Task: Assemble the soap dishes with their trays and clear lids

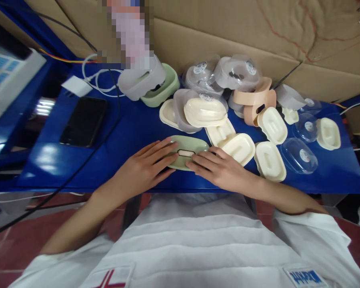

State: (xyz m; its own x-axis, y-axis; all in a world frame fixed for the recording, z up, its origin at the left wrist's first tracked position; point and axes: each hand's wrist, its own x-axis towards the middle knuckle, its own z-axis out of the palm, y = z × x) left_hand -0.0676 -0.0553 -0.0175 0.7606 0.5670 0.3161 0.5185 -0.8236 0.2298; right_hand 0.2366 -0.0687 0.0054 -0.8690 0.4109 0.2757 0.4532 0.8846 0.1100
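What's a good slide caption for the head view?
Left hand and right hand on a green oval piece, cream trays nearby on the blue table.

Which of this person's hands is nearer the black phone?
The left hand. It touches the phone-side end of the light green piece, right of the phone; the right hand touches the piece's other end, farther away.

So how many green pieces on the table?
2: front green piece under left hand and right hand; rear green piece further back, partly hidden by a grey piece. Others may be hidden.
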